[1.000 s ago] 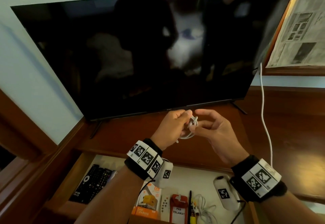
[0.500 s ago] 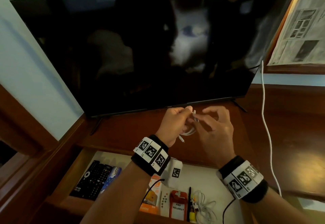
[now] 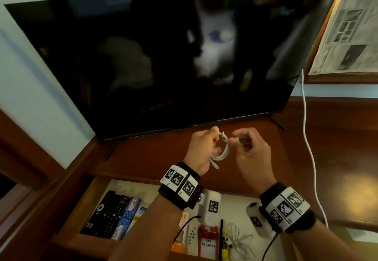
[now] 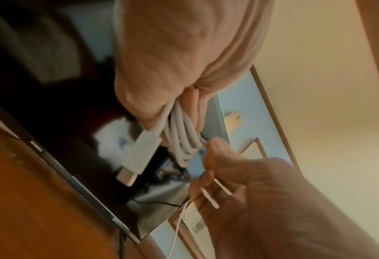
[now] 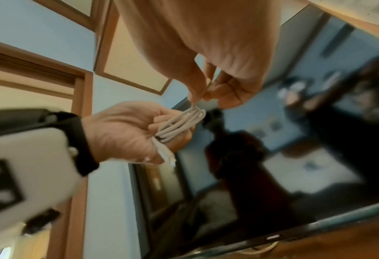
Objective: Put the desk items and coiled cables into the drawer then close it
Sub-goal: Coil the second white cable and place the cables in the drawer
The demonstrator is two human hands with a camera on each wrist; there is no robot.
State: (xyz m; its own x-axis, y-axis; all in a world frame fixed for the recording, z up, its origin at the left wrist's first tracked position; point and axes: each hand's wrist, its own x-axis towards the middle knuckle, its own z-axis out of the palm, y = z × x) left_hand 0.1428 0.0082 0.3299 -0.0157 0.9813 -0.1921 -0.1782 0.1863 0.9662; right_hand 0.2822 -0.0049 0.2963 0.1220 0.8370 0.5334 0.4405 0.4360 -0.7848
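A coiled white cable [image 3: 223,150] [image 4: 181,140] [image 5: 181,122] hangs above the desk in front of the TV. My left hand [image 3: 204,150] [image 5: 126,133] grips the bundled loops, and one plug end [image 4: 137,156] sticks out below the fingers. My right hand [image 3: 241,144] [image 5: 208,94] pinches a strand of the same cable at the top of the coil between thumb and forefinger. Below both wrists the wooden drawer [image 3: 86,199] stands open. It holds a black remote [image 3: 106,213], a blue packet [image 3: 126,217], a red card [image 3: 207,242], a pen and another white cable [image 3: 239,244].
A large dark TV [image 3: 163,56] stands at the back of the wooden desk [image 3: 327,158]. A white cord [image 3: 306,138] runs down from the wall across the desk's right side. A framed newspaper [image 3: 351,25] hangs at the upper right.
The hands have drawn slightly apart, with the right hand now pinching a strand at the coil's top. The head view has tilted down, showing more of the drawer.
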